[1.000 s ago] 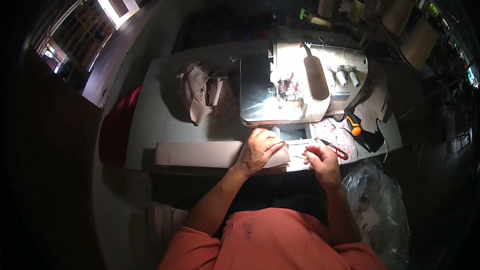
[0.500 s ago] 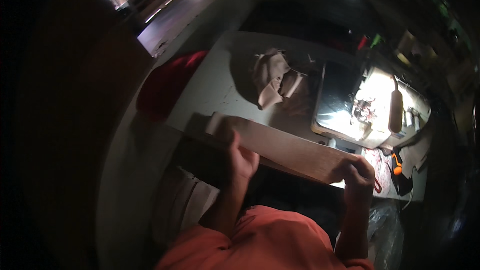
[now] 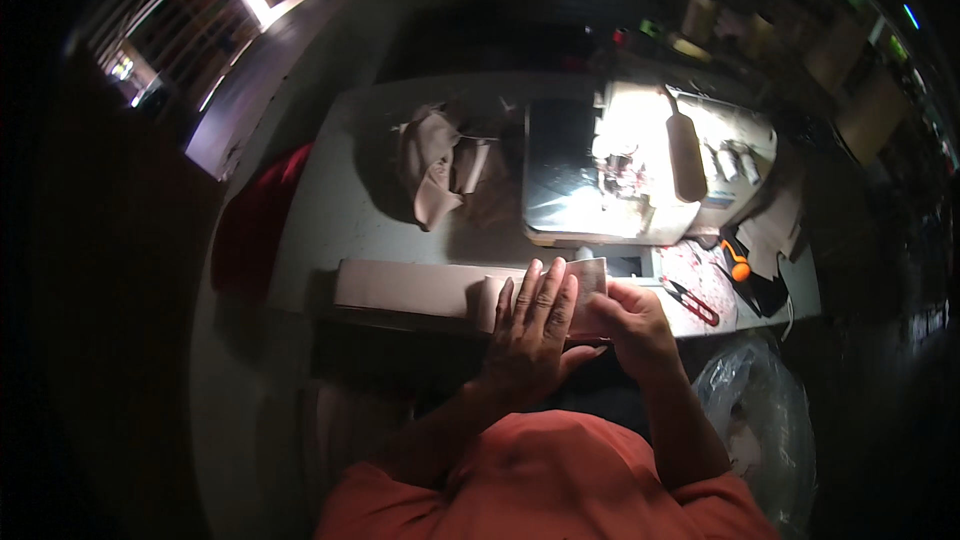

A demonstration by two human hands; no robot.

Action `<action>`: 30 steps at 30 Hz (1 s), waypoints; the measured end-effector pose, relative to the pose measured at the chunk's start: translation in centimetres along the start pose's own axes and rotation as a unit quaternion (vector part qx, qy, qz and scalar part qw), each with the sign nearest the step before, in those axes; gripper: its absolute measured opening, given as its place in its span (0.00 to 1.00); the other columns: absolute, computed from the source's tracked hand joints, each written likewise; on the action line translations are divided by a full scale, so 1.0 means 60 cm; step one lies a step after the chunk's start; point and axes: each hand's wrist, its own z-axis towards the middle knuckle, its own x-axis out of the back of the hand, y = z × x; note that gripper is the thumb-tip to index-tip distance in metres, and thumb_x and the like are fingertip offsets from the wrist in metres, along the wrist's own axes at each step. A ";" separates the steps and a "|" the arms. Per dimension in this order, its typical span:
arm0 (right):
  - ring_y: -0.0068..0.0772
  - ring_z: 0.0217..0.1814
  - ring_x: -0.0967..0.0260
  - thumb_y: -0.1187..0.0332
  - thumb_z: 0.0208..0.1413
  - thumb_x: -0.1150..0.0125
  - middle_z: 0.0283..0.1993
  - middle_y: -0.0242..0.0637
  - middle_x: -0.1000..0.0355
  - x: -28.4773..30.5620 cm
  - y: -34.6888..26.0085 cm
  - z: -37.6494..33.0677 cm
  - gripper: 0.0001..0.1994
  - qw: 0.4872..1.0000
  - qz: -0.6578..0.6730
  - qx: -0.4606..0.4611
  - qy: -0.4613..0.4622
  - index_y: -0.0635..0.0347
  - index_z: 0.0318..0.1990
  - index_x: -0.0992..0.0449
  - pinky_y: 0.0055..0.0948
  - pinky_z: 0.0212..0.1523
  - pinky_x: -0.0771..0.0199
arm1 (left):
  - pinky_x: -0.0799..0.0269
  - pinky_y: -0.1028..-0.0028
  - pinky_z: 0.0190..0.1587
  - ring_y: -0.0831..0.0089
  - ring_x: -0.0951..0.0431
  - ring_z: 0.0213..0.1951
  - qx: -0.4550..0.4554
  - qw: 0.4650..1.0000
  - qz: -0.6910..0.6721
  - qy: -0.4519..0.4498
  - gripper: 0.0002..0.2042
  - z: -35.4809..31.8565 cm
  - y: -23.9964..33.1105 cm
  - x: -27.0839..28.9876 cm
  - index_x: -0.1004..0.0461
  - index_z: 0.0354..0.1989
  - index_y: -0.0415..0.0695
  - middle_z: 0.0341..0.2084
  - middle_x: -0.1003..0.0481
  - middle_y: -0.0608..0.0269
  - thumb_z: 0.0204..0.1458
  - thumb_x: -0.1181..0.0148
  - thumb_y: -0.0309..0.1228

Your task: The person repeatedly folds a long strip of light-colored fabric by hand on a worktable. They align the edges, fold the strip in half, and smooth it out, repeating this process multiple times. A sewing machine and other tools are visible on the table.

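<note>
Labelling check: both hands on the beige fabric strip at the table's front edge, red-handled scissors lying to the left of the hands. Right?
Not quite. In the head view the red-handled scissors lie to the right of the hands, beside the right hand. The rest holds: the left hand and the right hand are on the beige fabric strip at the table's front edge.
</note>
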 end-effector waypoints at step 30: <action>0.29 0.27 0.31 0.80 0.46 0.49 0.31 0.43 0.33 0.038 0.031 0.064 0.17 0.986 -0.046 0.115 0.115 0.67 0.45 0.42 0.21 0.27 0.28 | 0.34 0.71 0.30 0.67 0.31 0.26 -0.123 0.990 -0.064 0.033 0.06 0.184 -0.085 -0.019 0.29 0.28 0.40 0.22 0.32 0.59 0.40 0.46 0.24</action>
